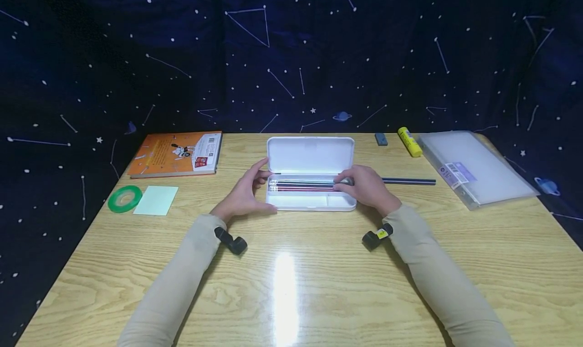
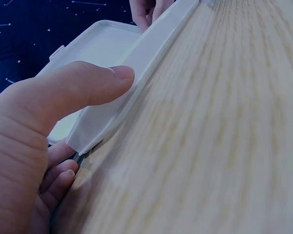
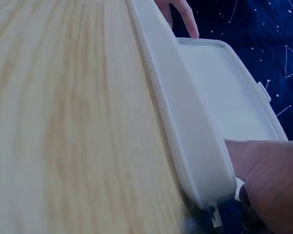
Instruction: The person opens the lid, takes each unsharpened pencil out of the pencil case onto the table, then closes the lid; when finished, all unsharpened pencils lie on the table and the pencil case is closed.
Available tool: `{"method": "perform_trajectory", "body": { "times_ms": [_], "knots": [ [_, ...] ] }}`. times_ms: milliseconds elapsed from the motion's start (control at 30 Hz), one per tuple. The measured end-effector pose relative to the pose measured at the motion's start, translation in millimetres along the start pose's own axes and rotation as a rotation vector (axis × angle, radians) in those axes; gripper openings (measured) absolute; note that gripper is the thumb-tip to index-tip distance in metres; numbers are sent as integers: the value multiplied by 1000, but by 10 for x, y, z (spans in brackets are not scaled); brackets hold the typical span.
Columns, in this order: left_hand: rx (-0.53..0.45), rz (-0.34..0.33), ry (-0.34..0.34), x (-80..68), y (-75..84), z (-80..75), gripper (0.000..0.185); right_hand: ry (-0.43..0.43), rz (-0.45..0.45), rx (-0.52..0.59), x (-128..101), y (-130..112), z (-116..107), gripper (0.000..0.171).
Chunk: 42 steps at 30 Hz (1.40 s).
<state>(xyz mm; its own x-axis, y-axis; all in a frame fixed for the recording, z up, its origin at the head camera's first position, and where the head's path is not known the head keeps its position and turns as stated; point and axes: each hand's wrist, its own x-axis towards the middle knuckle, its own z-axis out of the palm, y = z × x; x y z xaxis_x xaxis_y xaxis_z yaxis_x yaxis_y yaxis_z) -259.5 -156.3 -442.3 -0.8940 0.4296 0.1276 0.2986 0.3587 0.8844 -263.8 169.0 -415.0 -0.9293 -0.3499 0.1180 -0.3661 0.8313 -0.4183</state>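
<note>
A white pencil case (image 1: 309, 201) lies with its lid (image 1: 310, 155) raised, several pencils (image 1: 300, 186) lengthwise in its back compartment. My left hand (image 1: 243, 192) grips the case's left end. Its thumb (image 2: 102, 85) lies along the front wall and the other fingers reach round to the back corner. My right hand (image 1: 364, 185) reaches over the right end, thumb and fingers inside, pinching a small grey object (image 1: 347, 181) above the pencil ends; I cannot tell its kind. In the right wrist view the case wall hides the fingertips. A long dark striped strip (image 1: 409, 181) sticks out to the right.
On the left lie an orange book (image 1: 175, 155), a green tape roll (image 1: 125, 199) and pale green sticky notes (image 1: 156, 201). A blue eraser-like block (image 1: 381, 139), a yellow glue stick (image 1: 409, 142) and a translucent file case (image 1: 483, 167) are at the right. A dark star-patterned cloth (image 1: 291, 58) hangs behind the table.
</note>
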Motion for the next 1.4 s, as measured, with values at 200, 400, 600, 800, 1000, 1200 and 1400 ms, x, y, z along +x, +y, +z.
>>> {"method": "perform_trajectory", "body": {
  "times_ms": [200,400,600,800,1000,1200,1400],
  "knots": [
    [-31,11,1,5,5,-3,123,27,-61,-52,-20,-23,-4,18],
    [-12,6,8,-9,2,3,123,111,-93,-31,-46,-24,0,14],
    [3,9,0,-50,9,11,123,131,-64,-5,-90,-4,17,14],
    [-46,13,-10,-38,7,41,124,188,-80,19,-160,123,-75,10],
    [-60,2,-19,-47,115,48,123,244,-128,35,-287,310,-172,7],
    [-46,-2,-10,-35,55,32,124,255,-142,58,-441,439,-204,10],
    [-18,8,-3,-13,1,15,124,278,-140,34,-555,581,-265,10]
  ]
}}
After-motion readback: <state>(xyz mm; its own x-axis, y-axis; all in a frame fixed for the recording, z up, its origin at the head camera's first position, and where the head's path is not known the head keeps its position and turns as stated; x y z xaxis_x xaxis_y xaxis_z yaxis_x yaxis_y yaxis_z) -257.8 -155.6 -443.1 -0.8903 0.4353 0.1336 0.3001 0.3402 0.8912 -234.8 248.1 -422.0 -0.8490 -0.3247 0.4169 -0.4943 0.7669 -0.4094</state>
